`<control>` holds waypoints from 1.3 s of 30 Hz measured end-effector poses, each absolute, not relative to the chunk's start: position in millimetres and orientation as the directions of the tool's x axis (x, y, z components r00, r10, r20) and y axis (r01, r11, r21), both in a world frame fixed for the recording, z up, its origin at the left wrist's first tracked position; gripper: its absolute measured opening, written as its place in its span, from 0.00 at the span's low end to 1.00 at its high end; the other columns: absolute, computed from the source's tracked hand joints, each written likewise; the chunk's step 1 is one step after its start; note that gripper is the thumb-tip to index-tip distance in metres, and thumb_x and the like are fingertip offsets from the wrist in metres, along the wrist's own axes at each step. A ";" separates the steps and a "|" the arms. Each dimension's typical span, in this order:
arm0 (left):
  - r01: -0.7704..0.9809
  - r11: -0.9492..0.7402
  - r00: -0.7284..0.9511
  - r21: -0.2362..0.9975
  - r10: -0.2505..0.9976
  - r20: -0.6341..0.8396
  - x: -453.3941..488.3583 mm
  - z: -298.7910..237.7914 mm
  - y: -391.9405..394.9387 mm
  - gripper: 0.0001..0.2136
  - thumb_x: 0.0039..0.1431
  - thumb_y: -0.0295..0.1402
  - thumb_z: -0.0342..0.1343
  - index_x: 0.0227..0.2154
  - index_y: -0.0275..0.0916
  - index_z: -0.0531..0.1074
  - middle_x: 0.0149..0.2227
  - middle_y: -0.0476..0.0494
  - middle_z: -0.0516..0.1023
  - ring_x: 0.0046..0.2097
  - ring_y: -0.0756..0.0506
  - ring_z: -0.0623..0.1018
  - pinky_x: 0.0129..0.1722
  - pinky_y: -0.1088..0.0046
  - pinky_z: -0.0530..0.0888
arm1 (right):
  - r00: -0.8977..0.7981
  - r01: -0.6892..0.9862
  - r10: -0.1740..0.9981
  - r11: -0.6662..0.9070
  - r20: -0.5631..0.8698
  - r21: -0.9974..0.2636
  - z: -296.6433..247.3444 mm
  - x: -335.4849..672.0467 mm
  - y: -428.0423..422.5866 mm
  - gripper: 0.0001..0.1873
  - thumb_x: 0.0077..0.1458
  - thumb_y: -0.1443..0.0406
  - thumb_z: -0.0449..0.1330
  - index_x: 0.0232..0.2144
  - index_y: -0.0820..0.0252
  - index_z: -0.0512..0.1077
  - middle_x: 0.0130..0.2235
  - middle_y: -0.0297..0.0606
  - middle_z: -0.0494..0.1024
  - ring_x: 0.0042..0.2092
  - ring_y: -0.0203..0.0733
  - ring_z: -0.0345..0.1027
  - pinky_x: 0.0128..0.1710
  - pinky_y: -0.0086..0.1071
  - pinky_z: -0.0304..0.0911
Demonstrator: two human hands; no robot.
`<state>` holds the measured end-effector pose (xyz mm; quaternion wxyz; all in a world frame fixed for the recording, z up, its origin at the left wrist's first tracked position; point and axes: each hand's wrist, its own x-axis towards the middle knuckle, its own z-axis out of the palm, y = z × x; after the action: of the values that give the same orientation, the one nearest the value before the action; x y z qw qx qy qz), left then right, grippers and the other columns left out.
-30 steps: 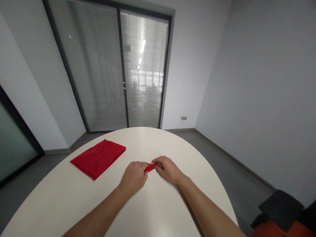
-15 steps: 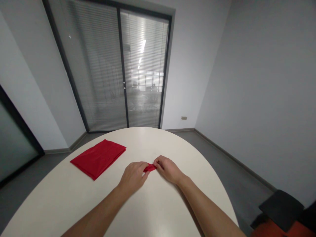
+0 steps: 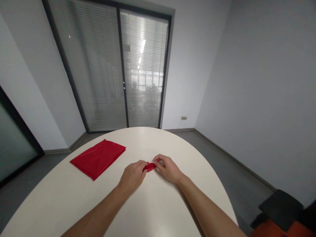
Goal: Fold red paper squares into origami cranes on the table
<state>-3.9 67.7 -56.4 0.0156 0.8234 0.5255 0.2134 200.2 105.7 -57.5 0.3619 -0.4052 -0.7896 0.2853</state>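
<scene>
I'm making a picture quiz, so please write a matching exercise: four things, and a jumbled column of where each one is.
1. Flat, folded red cloth-like sheet
2. Small, crumpled red cloth-like strip
3. Small grey rectangular plate
4. Black and orange chair-like object

A. Low on the pale wall
B. In the lower right corner
C. Between the bare left hand and bare right hand
D. On the rounded white table, left of both hands

Pairs: 1-D, 2-C, 3-A, 4-B

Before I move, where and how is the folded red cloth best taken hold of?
Probably pinch the folded red cloth at its right corner, coming from the right, where the left hand is: it lies flat, but separate layers show along that edge.
</scene>
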 end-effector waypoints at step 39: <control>0.424 -0.411 0.076 0.807 0.904 0.420 -2.5 -68.8 79.5 0.10 0.62 0.37 0.54 0.41 0.40 0.75 0.36 0.45 0.84 0.37 0.45 0.82 0.40 0.69 0.77 | -0.399 0.096 0.877 0.330 0.267 -0.939 -67.6 188.2 107.3 0.17 0.58 0.53 0.63 0.38 0.60 0.72 0.34 0.36 0.78 0.35 0.39 0.70 0.39 0.33 0.63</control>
<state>-2.5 79.5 -68.8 0.2501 0.6895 0.4817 0.4796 188.2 107.3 -67.6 0.4226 -0.3490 -0.6973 0.4619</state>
